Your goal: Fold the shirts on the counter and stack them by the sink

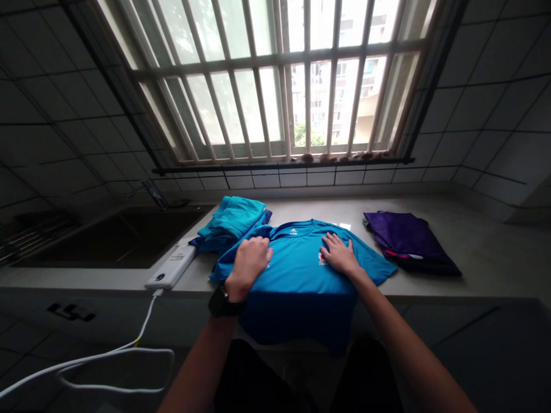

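Note:
A blue T-shirt [297, 269] lies spread on the counter, its collar toward the window and its lower part hanging over the front edge. My left hand [252, 259], with a dark watch on the wrist, is closed at the shirt's left shoulder, fingers curled on the fabric. On the right chest, near a small red and white print, my right hand [339, 252] rests flat with its fingers spread. Folded teal and blue clothes [235, 221] are stacked just beyond my left hand, touching the shirt's left sleeve.
A folded purple and black garment [407, 241] lies on the counter [486, 246] at the right. To the left are a dark sink [112, 235] with a faucet [155, 195] and a white power strip [172, 265] with a white cable [148, 318]. A barred window [275, 80] is behind.

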Available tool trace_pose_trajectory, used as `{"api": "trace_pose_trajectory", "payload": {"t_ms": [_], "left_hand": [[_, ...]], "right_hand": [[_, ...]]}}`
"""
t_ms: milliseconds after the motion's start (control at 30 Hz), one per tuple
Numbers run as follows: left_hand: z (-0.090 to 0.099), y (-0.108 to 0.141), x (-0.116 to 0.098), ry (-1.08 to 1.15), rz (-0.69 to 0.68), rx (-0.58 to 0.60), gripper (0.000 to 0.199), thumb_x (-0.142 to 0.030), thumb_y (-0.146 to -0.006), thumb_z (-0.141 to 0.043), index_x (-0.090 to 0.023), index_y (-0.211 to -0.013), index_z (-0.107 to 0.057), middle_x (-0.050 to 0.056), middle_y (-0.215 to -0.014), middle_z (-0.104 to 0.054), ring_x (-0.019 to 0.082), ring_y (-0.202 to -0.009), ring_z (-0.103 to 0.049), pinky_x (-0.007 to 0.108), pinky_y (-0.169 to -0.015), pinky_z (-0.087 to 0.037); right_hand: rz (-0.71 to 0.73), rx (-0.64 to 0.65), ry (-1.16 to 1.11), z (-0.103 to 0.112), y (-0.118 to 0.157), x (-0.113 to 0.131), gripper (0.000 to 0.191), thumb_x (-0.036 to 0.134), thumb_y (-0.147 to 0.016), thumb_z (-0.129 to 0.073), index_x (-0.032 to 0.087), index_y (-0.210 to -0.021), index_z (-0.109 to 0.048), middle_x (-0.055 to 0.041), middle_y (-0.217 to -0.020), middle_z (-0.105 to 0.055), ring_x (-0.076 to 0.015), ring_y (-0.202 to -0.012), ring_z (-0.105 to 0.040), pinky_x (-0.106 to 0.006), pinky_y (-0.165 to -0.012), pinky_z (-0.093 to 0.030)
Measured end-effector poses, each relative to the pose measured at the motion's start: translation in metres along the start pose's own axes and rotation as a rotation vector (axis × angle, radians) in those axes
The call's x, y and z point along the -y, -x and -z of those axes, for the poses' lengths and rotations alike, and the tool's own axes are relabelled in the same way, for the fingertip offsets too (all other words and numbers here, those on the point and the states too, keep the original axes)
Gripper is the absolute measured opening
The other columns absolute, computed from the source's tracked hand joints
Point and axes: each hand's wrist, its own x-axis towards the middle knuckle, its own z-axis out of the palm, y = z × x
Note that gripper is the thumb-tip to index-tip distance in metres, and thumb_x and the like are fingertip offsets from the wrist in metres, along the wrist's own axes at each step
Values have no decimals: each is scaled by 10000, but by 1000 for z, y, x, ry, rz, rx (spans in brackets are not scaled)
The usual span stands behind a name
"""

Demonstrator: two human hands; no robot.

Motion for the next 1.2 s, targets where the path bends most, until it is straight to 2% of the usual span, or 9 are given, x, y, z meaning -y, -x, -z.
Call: {"api": "trace_pose_trajectory", "payload": {"t_ms": [167, 333, 400, 567, 733, 867, 967, 1100, 1200], "left_hand": [[-45, -44, -39, 155, -201, 19, 425, -325, -1016, -455, -183, -1357, -664, 161, -1426, -655, 287, -1348, -579, 412, -1144, -443], [-80, -60, -23, 295, -50, 51, 553, -361, -1026, -407, -132, -1513, -536, 196, -1615, -480, 308, -1501, -450, 457, -1200, -404], [-86, -61, -19, 328, 13, 44, 592, -398, -1027, -385, -147, -1551, -500, 196, -1662, -414, 320, -1490, -469, 470, -1191, -420], [-79, -59, -22, 361, -16, 63, 619, -363, -1001, -382, -121, -1558, -501, 171, -1654, -441, 313, -1560, -369, 438, -1241, -378], [-67, -57, -27, 397, 32, 114, 630, -386, -999, -383, -154, -1575, -489, 160, -1682, -399, 348, -1522, -429, 481, -1242, -376], [-67, -57, -28, 388, 41, 86, 601, -375, -1000, -407, -174, -1554, -523, 147, -1664, -434, 342, -1507, -453, 480, -1250, -369], [-69, -58, -28, 394, 43, 94, 609, -384, -1004, -392, -177, -1565, -506, 141, -1673, -421, 327, -1518, -439, 461, -1261, -349], [-72, -60, -27, 415, 41, 105, 617, -392, -1000, -394, -180, -1571, -493, 144, -1675, -417, 326, -1515, -440, 470, -1243, -372], [-75, -60, -26, 425, 52, 91, 606, -389, -997, -410, -180, -1555, -517, 148, -1673, -420, 339, -1513, -443, 480, -1237, -379]], "right_hand": [[4, 4, -5, 1, 3, 1, 588, 416, -1091, -286, 242, -1648, -362, -59, -1760, -213, -254, -1635, -162, -670, -1276, -127], [28, 21, -31, 9, -3, -2, 579, 407, -1086, -305, 253, -1639, -381, -55, -1754, -235, -259, -1634, -171, -669, -1276, -116], [72, 27, -69, 19, -6, -11, 568, 380, -1087, -299, 257, -1632, -398, -50, -1745, -274, -239, -1626, -205, -592, -1290, -174], [-104, -241, -75, 47, 11, -60, 537, 231, -1046, -319, 134, -1524, -545, -144, -1555, -572, -205, -1438, -524, -300, -1186, -378], [-397, -92, 103, 53, 50, -96, 502, 493, -921, -668, 112, -1244, -723, -207, -1237, -737, -321, -1146, -697, -336, -920, -518], [-283, 4, -63, 60, 50, -92, 234, 359, -895, -675, 150, -875, -779, -89, -867, -778, -230, -859, -731, -247, -697, -467], [-305, -101, -165, 77, 37, -89, 248, 303, -897, -627, 159, -715, -715, -53, -708, -719, -190, -716, -680, -233, -601, -408], [-337, -209, -345, 104, 22, -85, 136, 226, -863, -648, 157, -747, -665, -28, -685, -665, -152, -643, -609, -218, -554, -388], [-275, -162, -663, 113, 21, -68, 161, 272, -876, -689, 157, -984, -652, -13, -722, -657, -137, -604, -595, -209, -527, -415]]}}
